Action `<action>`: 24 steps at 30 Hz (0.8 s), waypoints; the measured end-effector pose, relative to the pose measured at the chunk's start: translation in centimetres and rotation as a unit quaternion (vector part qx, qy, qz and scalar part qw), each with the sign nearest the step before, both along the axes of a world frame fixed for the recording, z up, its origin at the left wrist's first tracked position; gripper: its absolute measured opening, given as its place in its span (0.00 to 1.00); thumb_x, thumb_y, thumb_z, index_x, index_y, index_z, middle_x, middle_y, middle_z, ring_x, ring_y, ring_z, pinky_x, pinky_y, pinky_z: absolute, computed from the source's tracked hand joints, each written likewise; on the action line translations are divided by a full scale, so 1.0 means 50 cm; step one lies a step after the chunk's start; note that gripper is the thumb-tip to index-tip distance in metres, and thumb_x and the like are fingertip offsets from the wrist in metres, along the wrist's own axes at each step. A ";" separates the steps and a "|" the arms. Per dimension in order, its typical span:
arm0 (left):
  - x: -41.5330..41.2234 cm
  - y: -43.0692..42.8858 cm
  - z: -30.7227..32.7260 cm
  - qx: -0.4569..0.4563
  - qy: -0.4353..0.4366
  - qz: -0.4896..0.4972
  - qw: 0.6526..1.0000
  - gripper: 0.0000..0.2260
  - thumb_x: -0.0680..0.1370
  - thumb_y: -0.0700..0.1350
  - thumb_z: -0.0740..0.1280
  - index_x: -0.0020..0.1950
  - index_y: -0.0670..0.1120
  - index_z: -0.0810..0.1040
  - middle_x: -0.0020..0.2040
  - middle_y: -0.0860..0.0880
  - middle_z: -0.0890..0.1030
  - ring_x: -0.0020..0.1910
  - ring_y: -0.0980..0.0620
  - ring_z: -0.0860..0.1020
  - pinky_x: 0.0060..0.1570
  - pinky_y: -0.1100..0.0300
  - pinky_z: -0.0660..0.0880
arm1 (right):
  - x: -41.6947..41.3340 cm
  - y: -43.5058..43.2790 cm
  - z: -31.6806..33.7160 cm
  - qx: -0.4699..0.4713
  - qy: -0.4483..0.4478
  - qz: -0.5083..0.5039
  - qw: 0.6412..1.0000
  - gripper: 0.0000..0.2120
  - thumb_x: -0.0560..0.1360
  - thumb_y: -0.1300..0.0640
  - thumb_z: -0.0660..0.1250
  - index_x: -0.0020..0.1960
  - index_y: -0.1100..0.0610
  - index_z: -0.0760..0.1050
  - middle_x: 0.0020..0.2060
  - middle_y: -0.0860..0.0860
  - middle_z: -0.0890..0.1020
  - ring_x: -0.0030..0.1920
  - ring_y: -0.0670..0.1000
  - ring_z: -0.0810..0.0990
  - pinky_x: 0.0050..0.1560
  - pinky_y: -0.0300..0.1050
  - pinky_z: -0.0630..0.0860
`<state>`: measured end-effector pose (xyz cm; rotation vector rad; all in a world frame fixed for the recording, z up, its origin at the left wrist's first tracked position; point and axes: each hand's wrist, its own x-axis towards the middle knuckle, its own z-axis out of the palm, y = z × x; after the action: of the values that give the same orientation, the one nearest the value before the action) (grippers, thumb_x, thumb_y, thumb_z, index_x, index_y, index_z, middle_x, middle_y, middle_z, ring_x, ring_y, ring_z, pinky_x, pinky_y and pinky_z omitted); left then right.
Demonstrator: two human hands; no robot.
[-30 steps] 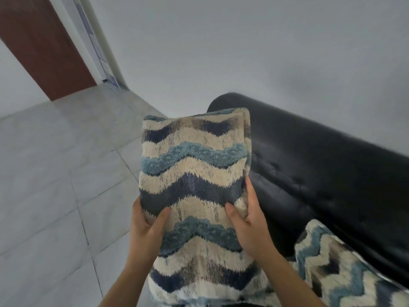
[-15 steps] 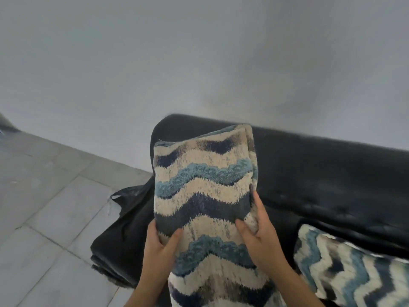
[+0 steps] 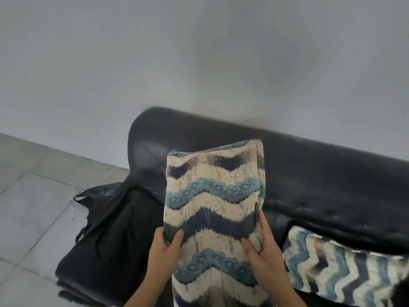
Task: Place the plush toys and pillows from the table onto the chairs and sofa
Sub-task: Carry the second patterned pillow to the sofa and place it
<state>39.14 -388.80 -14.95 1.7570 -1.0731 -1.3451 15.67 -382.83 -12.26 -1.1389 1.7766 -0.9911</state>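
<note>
Black leather sofa (image 3: 321, 185) with a rounded, tufted back fills the middle and right of the view, standing against a plain grey wall (image 3: 199, 52) on a floor of pale grey tiles (image 3: 33, 207). In front of its backrest, near its left end, a rectangular woven pillow with cream, teal and navy zigzag bands (image 3: 212, 196) is held upright, its long side vertical and its top edge just below the crest of the back (its lower end runs out of the bottom of the view, so whether it touches the seat cannot be told). A second pillow (image 3: 343, 269) in the same zigzag weave lies on the seat to the right, just beside the held one. A crumpled black bag or cloth (image 3: 106, 218) is draped over the sofa's left arm. The left grip (image 3: 163, 258), a bare hand, clasps the held pillow's left edge, thumb on the front face and fingers behind it. The right grip (image 3: 265, 255) clasps the right edge likewise, thumb pressed on the front and fingers running up along the side.
</note>
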 end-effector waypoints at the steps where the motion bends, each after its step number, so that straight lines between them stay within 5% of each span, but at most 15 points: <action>1: -0.008 -0.007 -0.013 0.014 0.002 0.007 1.000 0.08 0.81 0.48 0.69 0.55 0.46 0.74 0.51 0.45 0.80 0.48 0.51 0.79 0.47 0.52 0.76 | -0.006 -0.006 -0.007 0.010 0.010 0.004 1.000 0.41 0.80 0.56 0.68 0.74 0.24 0.46 0.72 0.26 0.60 0.68 0.40 0.71 0.71 0.46 0.71; 5: -0.041 -0.027 -0.086 0.092 0.016 0.014 0.996 0.12 0.81 0.50 0.68 0.56 0.43 0.73 0.50 0.45 0.78 0.47 0.50 0.78 0.40 0.57 0.73 | -0.032 -0.026 -0.053 0.036 0.050 0.039 0.997 0.38 0.82 0.56 0.66 0.79 0.33 0.46 0.78 0.35 0.62 0.76 0.41 0.65 0.76 0.48 0.66; 10: -0.073 -0.041 -0.242 0.212 0.041 0.011 0.976 0.17 0.79 0.49 0.71 0.64 0.43 0.75 0.57 0.45 0.83 0.53 0.47 0.84 0.52 0.50 0.82 | -0.062 -0.079 -0.169 0.028 0.158 0.119 0.980 0.37 0.81 0.63 0.64 0.82 0.44 0.48 0.73 0.39 0.68 0.74 0.45 0.68 0.74 0.47 0.67; 15: -0.104 -0.076 -0.406 0.274 0.013 -0.038 0.961 0.14 0.82 0.46 0.67 0.65 0.43 0.74 0.51 0.49 0.80 0.46 0.54 0.77 0.53 0.53 0.74 | -0.078 -0.208 -0.335 0.019 0.281 0.229 0.932 0.40 0.80 0.64 0.64 0.82 0.48 0.46 0.72 0.49 0.73 0.72 0.51 0.70 0.73 0.43 0.61; 18: -0.115 -0.107 -0.492 0.232 -0.032 -0.099 0.967 0.20 0.82 0.44 0.67 0.73 0.49 0.68 0.57 0.52 0.80 0.48 0.60 0.76 0.55 0.58 0.72 | -0.076 -0.272 -0.470 0.010 0.334 0.261 0.906 0.34 0.82 0.61 0.64 0.83 0.53 0.52 0.73 0.52 0.74 0.74 0.54 0.70 0.73 0.50 0.63; 20: -0.113 -0.145 -0.554 0.196 -0.100 -0.137 0.966 0.29 0.81 0.44 0.67 0.80 0.47 0.60 0.67 0.48 0.77 0.58 0.52 0.78 0.63 0.56 0.71 | -0.083 -0.283 -0.570 0.030 0.334 0.256 0.907 0.30 0.83 0.60 0.62 0.82 0.55 0.57 0.74 0.56 0.72 0.74 0.57 0.70 0.72 0.54 0.64; 22: -0.107 -0.187 -0.608 0.148 -0.187 -0.212 0.948 0.36 0.81 0.48 0.67 0.83 0.49 0.51 0.80 0.44 0.63 0.73 0.44 0.71 0.70 0.49 0.69 | -0.101 -0.272 -0.654 0.084 0.331 0.233 0.910 0.29 0.83 0.56 0.61 0.82 0.55 0.56 0.77 0.58 0.67 0.77 0.59 0.66 0.74 0.57 0.64; 24: -0.106 -0.230 -0.649 0.061 -0.275 -0.298 0.912 0.36 0.82 0.50 0.66 0.84 0.50 0.47 0.84 0.44 0.49 0.70 0.41 0.73 0.63 0.47 0.74 | -0.127 -0.254 -0.715 0.152 0.322 0.199 0.913 0.30 0.83 0.55 0.61 0.82 0.55 0.54 0.80 0.57 0.61 0.78 0.60 0.62 0.74 0.58 0.65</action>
<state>33.82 -400.28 -47.39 2.0569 -2.0012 -1.2904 9.32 -395.52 -48.03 -1.6493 1.9741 -0.0746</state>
